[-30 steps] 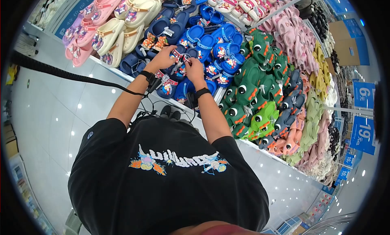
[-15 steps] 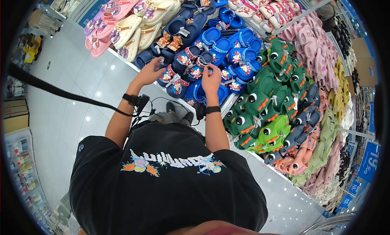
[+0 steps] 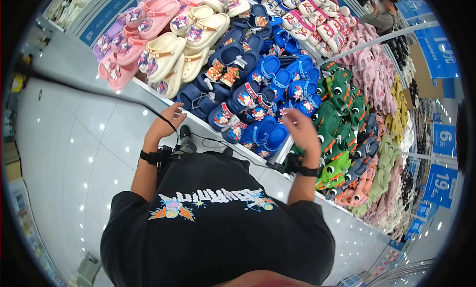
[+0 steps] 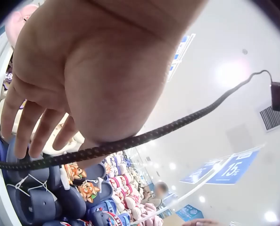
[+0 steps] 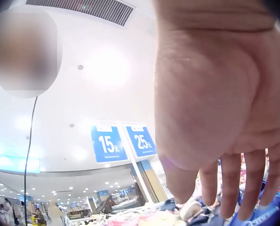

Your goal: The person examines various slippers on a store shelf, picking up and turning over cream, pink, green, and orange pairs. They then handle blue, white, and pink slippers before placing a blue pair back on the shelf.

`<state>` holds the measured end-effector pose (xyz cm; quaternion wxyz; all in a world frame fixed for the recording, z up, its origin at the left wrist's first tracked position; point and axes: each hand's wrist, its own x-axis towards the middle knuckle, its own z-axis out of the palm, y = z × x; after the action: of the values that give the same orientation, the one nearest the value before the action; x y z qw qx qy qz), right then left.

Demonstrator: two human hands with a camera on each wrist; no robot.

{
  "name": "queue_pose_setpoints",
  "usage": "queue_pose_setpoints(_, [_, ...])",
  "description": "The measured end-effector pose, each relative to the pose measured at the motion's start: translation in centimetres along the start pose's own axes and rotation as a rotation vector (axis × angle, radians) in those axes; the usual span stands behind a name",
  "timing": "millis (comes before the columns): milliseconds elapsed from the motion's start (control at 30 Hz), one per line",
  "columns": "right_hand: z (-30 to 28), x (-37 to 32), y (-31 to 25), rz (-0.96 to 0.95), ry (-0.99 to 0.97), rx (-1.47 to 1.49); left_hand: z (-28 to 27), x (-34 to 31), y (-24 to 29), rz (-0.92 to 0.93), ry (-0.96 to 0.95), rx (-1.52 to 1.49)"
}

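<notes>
My left hand (image 3: 162, 127) hovers in front of the display's white edge with loosely bent fingers, nearest the plain navy clogs (image 3: 198, 99). In the left wrist view its fingers extend and hold nothing, and a black braided cord (image 4: 168, 126) crosses in front of the thumb. On the other side, my right hand (image 3: 303, 133) is raised over the corner between the bright blue clogs (image 3: 270, 137) and the green dinosaur clogs (image 3: 325, 118). Its fingers hang straight in the right wrist view. Between the hands lie navy clogs with red straps and cartoon charms (image 3: 220, 116), tied in pairs.
Cream clogs (image 3: 166, 51) and pink clogs (image 3: 121, 51) are heaped at the left. Pale pink slippers (image 3: 369, 59) and yellow ones (image 3: 396, 108) fill the right side. A person (image 3: 382, 19) stands beyond the display. Tiled floor (image 3: 84, 138) lies to my left.
Both hands have let go of the navy clog with the red strap and drawn apart. The left moved left and back toward the body, the right moved right.
</notes>
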<state>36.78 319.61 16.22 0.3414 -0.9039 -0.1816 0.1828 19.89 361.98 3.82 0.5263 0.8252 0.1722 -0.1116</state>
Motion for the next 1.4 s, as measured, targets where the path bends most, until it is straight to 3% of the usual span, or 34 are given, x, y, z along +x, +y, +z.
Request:
queue_pose_setpoints(167, [-5.0, 7.6, -9.3, -0.107, 0.083, -0.103, -6.0, 1.8, -0.7, 0.040, -0.113, -0.023])
queue_pose_setpoints(300, [-6.1, 17.9, -10.5, -0.264, 0.107, -0.228, -8.3, 2.1, -2.9, 0.027, -0.163, -0.285])
queue_pose_setpoints(367, [-5.6, 24.3, -10.0, -0.294, 0.042, -0.176, -9.1, 1.5, -3.0, -0.004, -0.137, -0.251])
queue_pose_setpoints(633, [4.8, 46.6, -5.6, -0.401, 0.151, -0.326, -9.1, -4.7, -1.7, -0.313, 0.160, -0.339])
queue_pose_setpoints(767, [8.2, 52.4, -6.1, -0.517, 0.176, -0.332, -8.8, -9.6, 0.7, -0.464, 0.299, -0.411])
queue_pose_setpoints(833, [8.9, 55.1, -6.3, -0.715, 0.256, -0.366, -8.6, -11.4, 1.6, -0.573, 0.360, -0.460])
queue_pose_setpoints(967, [7.1, 60.2, -8.6, -0.632, 0.148, -0.320, -7.4, -13.0, 2.5, -0.670, 0.383, -0.488])
queue_pose_setpoints(1133, [9.4, 64.4, -7.5, -0.524, -0.003, -0.441, -4.7, -11.4, 3.3, -0.679, 0.328, -0.460])
queue_pose_setpoints(1200, [10.5, 63.7, -8.1, -0.380, -0.104, -0.846, -4.1, -10.9, 3.8, -0.673, 0.324, -0.454])
queue_pose_setpoints(1400, [11.5, 65.7, -5.8, -0.332, -0.043, -0.784, -2.2, -11.9, 3.9, -0.691, 0.400, -0.449])
